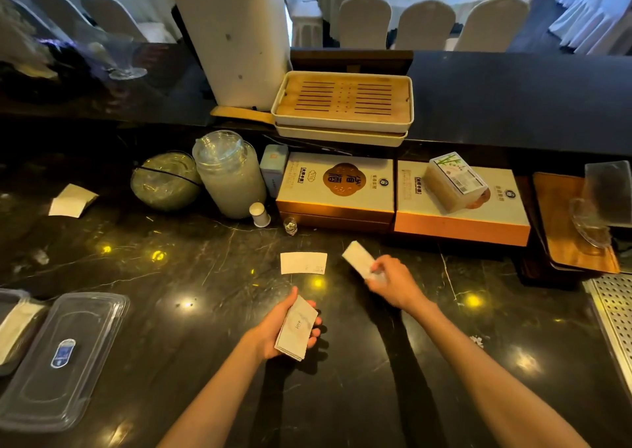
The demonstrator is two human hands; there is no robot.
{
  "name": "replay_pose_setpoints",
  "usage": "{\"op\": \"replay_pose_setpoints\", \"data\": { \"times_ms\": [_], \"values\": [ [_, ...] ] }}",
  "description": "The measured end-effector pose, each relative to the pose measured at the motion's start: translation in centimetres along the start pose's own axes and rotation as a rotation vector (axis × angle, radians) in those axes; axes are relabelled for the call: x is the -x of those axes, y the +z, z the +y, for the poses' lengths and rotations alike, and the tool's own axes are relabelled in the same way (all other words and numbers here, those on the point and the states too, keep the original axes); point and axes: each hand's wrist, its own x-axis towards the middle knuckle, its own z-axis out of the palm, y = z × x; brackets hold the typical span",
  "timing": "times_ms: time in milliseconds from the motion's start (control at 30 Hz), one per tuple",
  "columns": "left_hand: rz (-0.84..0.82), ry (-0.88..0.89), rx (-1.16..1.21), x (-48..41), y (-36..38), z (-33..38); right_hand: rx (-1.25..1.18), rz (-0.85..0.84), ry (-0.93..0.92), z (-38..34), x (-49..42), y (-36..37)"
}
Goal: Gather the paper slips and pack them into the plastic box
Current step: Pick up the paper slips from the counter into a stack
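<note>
My left hand (273, 331) grips a small stack of white paper slips (297, 328) above the dark marble counter. To the right and a little further away, my right hand (393, 283) pinches a single white slip (357, 258), blurred and lifted off the counter. One more slip (303, 262) lies flat on the counter between the hands, further back. Another piece of white paper (72, 201) lies far left. The clear plastic lid (65, 358) rests at the lower left, and beside it at the frame's left edge is the plastic box (13, 328) with white paper inside.
Along the back stand two orange-and-white gift boxes (337, 188), a wrapped pack (456, 182) on the right one, a tall glass jar (227, 174), a round glass jar (166, 181) and a small white bottle (259, 214). A wooden tray (574, 229) and perforated metal drainer (612, 307) sit at right.
</note>
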Motion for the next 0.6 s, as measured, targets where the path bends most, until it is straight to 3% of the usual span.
{"op": "replay_pose_setpoints", "data": {
  "times_ms": [133, 267, 367, 600],
  "values": [
    [-0.096, -0.081, -0.140, 1.3, -0.3, 1.5, 0.219, -0.194, -0.526, -5.2, 3.3, 0.4],
    [-0.195, -0.097, -0.239, 2.6, -0.2, 2.7, 0.437, -0.256, -0.836, -9.2, 5.2, 1.3],
    [-0.234, -0.089, -0.261, 3.2, -0.6, 3.3, 0.514, -0.277, -0.918, -10.9, 5.7, 2.0],
    [-0.245, -0.019, -0.306, 3.4, -1.9, 3.4, 0.499, -0.312, -0.926, -12.4, 5.2, 3.8]
  ]
}}
